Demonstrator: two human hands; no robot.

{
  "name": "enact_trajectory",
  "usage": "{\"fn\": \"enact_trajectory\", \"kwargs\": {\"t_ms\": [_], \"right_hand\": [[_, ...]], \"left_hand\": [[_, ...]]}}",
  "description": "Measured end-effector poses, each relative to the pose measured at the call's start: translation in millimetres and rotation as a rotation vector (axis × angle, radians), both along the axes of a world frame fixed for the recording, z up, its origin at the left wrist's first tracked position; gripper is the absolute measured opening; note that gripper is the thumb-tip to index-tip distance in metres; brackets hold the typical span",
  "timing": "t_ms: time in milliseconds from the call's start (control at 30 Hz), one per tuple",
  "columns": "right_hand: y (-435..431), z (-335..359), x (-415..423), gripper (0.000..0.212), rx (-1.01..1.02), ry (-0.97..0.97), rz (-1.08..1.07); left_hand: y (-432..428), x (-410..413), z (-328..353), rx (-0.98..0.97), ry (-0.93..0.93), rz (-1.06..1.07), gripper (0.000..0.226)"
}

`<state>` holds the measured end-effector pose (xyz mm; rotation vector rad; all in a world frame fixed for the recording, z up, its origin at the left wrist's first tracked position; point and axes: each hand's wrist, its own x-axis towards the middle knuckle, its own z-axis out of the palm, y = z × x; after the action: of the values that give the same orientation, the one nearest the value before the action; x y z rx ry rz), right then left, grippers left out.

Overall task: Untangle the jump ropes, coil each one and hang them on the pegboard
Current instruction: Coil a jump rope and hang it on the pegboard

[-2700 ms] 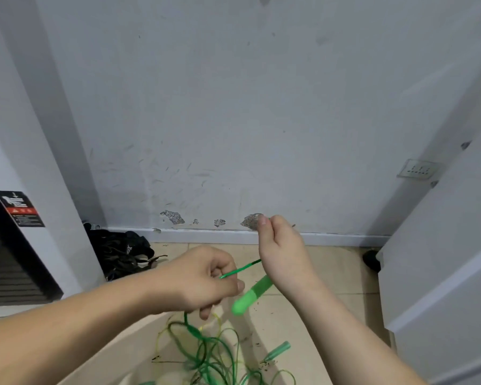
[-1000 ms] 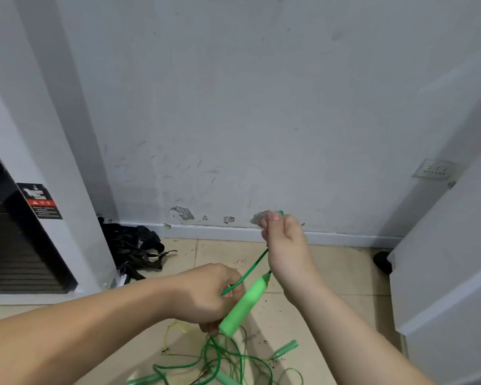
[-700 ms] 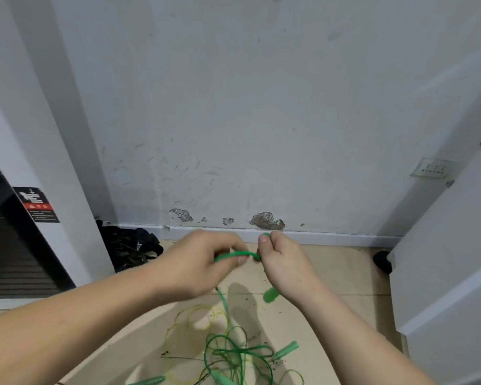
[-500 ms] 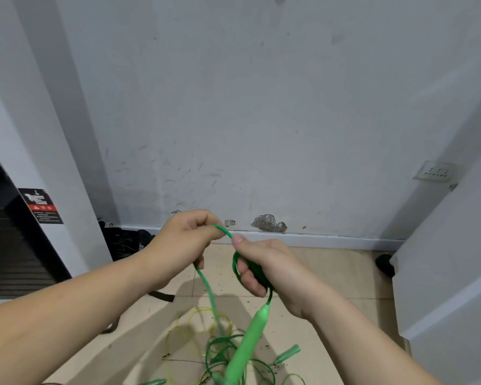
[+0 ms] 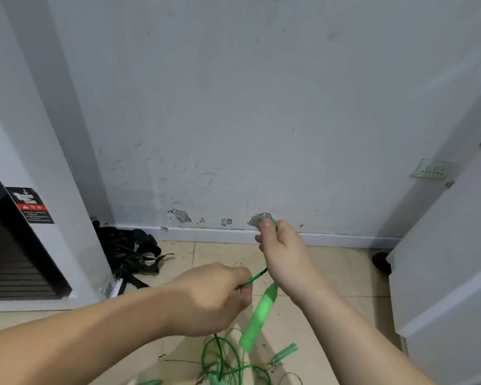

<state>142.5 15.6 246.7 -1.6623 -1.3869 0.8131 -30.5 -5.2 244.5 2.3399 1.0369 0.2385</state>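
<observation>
On the floor (image 5: 336,276) nearest us lies a tangle of green ropes (image 5: 228,368). Above it our left grip (image 5: 211,298) pinches a green cord (image 5: 257,275). Our right grip (image 5: 283,254), higher, curls round the same cord, whose handle (image 5: 258,318) dangles. Beyond, black straps (image 5: 131,251) lie by the wall (image 5: 233,107).

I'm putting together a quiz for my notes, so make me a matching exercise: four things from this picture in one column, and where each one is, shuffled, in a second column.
1. right hand
2. left hand
3. bright green handle
4. black straps

A. heaped on the floor by the skirting
B. dangling in the air
C. raised, pinching the green cord
D. lower, gripping cord that drops to the tangle

Pairs: 1-C, 2-D, 3-B, 4-A.
</observation>
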Motion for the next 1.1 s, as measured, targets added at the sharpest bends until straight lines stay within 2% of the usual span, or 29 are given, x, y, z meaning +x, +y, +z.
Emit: {"fn": "enact_trajectory", "kwargs": {"t_ms": [67,100,167,300,400,500,600,667,733,800,867,900,1000,1100], "right_hand": [[-1,-4,0,0.037,-0.02,-0.236,0.081],[-2,-4,-1,0.037,-0.04,-0.267,0.121],[-7,2,-5,0.042,-0.137,-0.099,0.195],[-14,19,-12,0.058,-0.333,0.381,0.248],[-15,23,-16,0.044,-0.354,0.653,0.293],[-16,26,-18,0.04,-0.368,0.917,0.209],[-10,28,-12,0.038,-0.274,1.146,0.085],[-4,25,-6,0.034,-0.177,1.104,-0.022],[1,24,-2,0.028,-0.096,0.928,-0.124],[4,16,4,0.029,-0.03,0.548,-0.211],[2,8,9,0.027,-0.01,0.19,-0.161],[0,8,10,0.026,-0.022,0.144,-0.113],[-9,19,7,0.03,-0.094,0.242,0.055],[-15,28,-6,0.042,-0.195,0.271,0.207]], "left_hand": [[10,-5,7,-0.011,-0.166,0.091,0.014],[14,-7,10,-0.056,-0.299,0.164,0.015],[21,-10,19,-0.123,-0.537,0.301,0.015],[34,-15,22,-0.133,-0.756,0.48,0.014],[34,-14,13,-0.18,-0.708,0.499,0.019],[27,-6,-7,-0.418,-0.632,0.48,0.03],[18,2,-19,-0.392,-0.455,0.42,0.031],[11,4,-18,-0.367,-0.323,0.279,0.033],[5,5,-11,-0.39,-0.226,0.169,0.035],[0,6,-3,-0.375,-0.207,0.122,0.031],[0,7,7,-0.311,-0.295,0.148,0.025],[3,7,11,-0.264,-0.367,0.192,0.025],[20,0,20,-0.133,-0.63,0.362,0.02],[35,-11,19,-0.021,-0.724,0.414,0.015]]}}
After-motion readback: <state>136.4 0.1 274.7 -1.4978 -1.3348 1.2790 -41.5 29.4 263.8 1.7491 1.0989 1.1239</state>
